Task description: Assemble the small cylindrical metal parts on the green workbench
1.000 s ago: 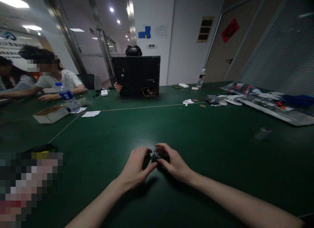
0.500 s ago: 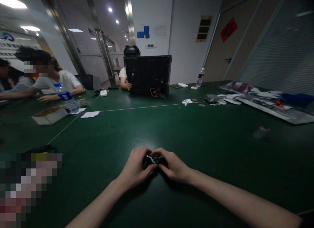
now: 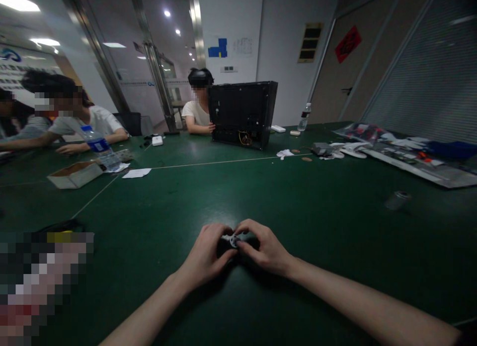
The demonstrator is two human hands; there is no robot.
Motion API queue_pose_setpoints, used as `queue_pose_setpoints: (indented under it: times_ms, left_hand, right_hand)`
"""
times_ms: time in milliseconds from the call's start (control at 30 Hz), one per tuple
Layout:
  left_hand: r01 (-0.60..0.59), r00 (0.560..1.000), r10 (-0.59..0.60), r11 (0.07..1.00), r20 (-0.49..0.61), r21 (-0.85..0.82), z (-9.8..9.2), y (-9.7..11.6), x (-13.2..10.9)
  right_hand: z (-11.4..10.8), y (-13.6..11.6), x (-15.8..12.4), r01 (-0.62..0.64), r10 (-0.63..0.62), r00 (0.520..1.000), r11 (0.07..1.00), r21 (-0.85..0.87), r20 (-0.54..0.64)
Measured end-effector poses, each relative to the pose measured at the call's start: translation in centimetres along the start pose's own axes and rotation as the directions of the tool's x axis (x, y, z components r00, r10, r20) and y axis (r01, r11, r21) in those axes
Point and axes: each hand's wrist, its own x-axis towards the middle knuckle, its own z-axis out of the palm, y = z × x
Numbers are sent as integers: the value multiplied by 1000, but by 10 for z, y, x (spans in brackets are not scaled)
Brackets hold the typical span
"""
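Note:
A small round silver-and-dark part [image 3: 234, 241] sits low over the green table, right at the middle front. My left hand [image 3: 209, 249] curls around its left side, thumb in front and fingers behind. From the right, the bent fingers and thumb of my right hand [image 3: 265, 247] close on the same part, the thumb tip against its face. Both hands meet at the part and cover much of it, so its exact kind is hard to make out.
Across the green table [image 3: 208, 192], a person holds up a black panel housing [image 3: 242, 112]. On the left are an open box [image 3: 75, 175], a water bottle [image 3: 102, 150] and paper [image 3: 137, 173]. A metal cylinder [image 3: 398, 200] and a cluttered board [image 3: 421, 165] lie right.
My right hand has shifted slightly, its thumb now over the part's face. My left hand stays nearly still. Across the table, the black panel housing has moved right and turned.

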Motion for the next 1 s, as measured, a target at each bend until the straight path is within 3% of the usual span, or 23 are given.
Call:
queue_pose_setpoints:
  times_ms: [1000]
  left_hand:
    - [-80, 997, 80, 997, -16, 21, -5, 0, -1]
  right_hand:
    - [0, -9, 0, 88, -88, 996, 996, -4, 24]
